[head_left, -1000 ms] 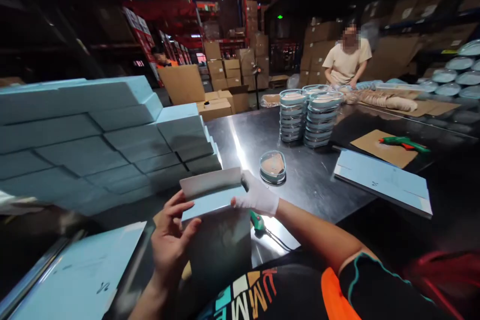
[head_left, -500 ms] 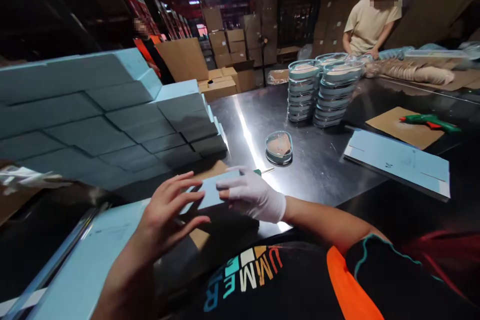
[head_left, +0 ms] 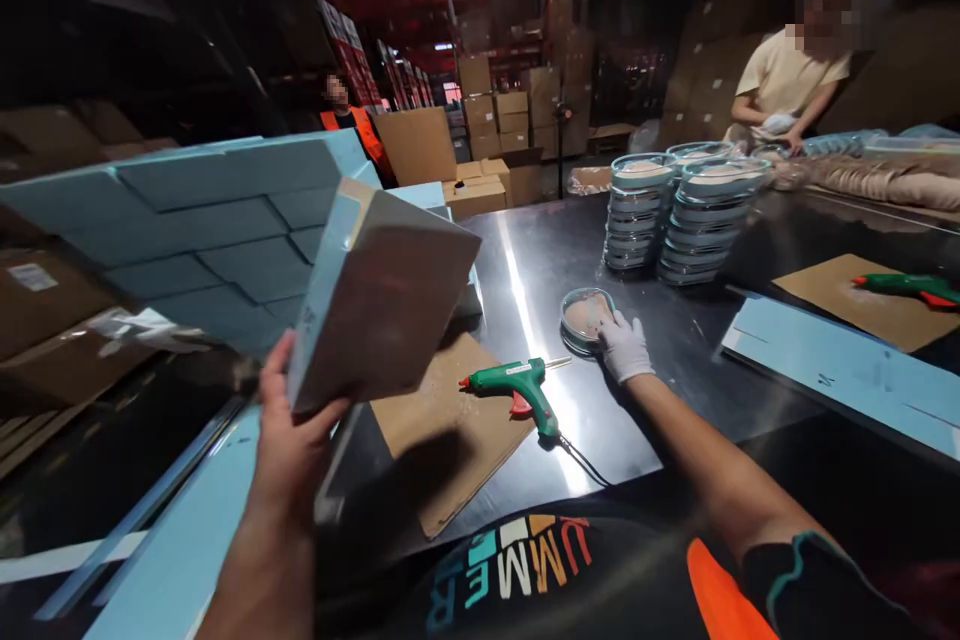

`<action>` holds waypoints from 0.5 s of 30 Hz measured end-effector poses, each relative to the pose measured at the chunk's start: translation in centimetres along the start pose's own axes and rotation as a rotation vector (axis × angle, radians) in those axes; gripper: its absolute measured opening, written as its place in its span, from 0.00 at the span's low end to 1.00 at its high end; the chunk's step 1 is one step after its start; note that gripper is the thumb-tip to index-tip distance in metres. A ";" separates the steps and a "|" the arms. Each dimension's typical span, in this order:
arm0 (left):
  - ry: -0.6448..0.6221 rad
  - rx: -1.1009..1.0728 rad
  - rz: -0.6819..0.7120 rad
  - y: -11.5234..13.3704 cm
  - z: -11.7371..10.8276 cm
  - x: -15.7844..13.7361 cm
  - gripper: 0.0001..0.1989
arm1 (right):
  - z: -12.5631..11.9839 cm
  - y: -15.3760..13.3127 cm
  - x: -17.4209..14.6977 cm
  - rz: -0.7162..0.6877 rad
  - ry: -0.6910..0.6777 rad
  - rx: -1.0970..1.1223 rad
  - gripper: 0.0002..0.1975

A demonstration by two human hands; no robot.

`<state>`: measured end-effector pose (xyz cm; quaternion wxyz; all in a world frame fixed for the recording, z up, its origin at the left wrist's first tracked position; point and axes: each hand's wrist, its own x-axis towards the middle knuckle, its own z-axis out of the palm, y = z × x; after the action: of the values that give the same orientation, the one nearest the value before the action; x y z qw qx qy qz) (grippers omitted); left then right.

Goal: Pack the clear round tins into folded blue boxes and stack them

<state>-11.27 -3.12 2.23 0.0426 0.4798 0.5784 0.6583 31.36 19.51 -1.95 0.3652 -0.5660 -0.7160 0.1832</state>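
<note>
Box (head_left: 397, 290), between both hands earlier, now tilts left of centre, left hand (head_left: 294, 425) alone closed on its lower edge. Gloved right hand (head_left: 625, 348), part-spread, now touches tub (head_left: 576, 322) right of centre; grip unclear. I judge work now spans both.

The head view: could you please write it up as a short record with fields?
Left hand: bare; the hand holds up a tilted box
Right hand: white glove, fingers at the dish; grip unclear
Between them: green glue gun, nozzle over brown card
Left side: stacked blue boxes
Beyond the dish: stacked dishes
Far right: another glue gun, on card
Background: person in pale shirt; person in orange vest
</note>
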 end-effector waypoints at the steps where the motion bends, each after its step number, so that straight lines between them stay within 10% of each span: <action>1: -0.014 -0.009 -0.069 -0.7 0.4 -0.5 0.50 | -0.2 0.5 0.0 0.008 0.032 0.017 0.07; 10: -0.178 -0.110 -0.434 -1.3 4.1 -4.5 0.48 | -7.7 -6.7 0.4 -0.280 0.355 0.533 0.16; 15: -0.243 -0.214 -0.375 -4.3 5.9 -8.1 0.40 | -9.8 -13.6 -3.6 -0.471 -0.089 0.749 0.12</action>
<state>-5.07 -2.42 -6.76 0.2839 0.4324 0.5750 0.6338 29.65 10.63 12.69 0.5458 -0.2078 -0.7246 0.3659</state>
